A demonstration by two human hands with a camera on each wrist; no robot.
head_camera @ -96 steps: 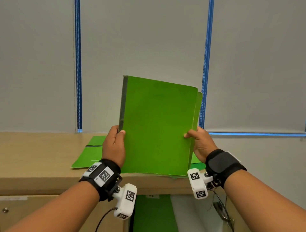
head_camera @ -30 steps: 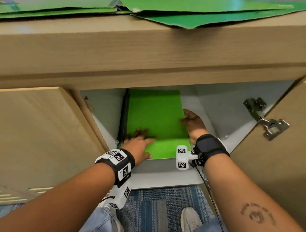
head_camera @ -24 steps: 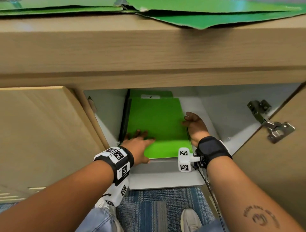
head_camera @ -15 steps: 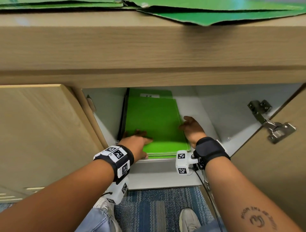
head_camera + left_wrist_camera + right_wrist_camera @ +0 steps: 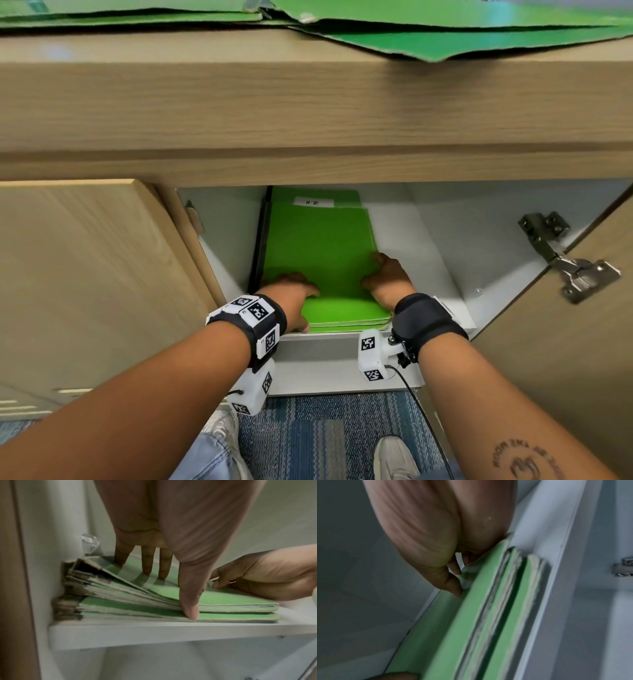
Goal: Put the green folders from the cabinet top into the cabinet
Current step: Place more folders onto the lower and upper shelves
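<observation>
Several green folders [image 5: 445, 44] left lying on cabinet top [image 5: 308, 102], far above. Inside, on white shelf [image 5: 342, 359], lowered top folder [image 5: 318, 260] flat onto stack [image 5: 346, 324], tilted a moment before. Pressed it with left hand [image 5: 291, 291], fingers straight; pinched its right edge with right hand [image 5: 387, 277]. Looked ready for letting go.

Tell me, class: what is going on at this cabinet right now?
A person is stacking green folders inside the open cabinet. The left hand presses flat on the top folder of the pile on the white shelf, while the right hand holds its right edge. More green folders lie on the cabinet top.
</observation>
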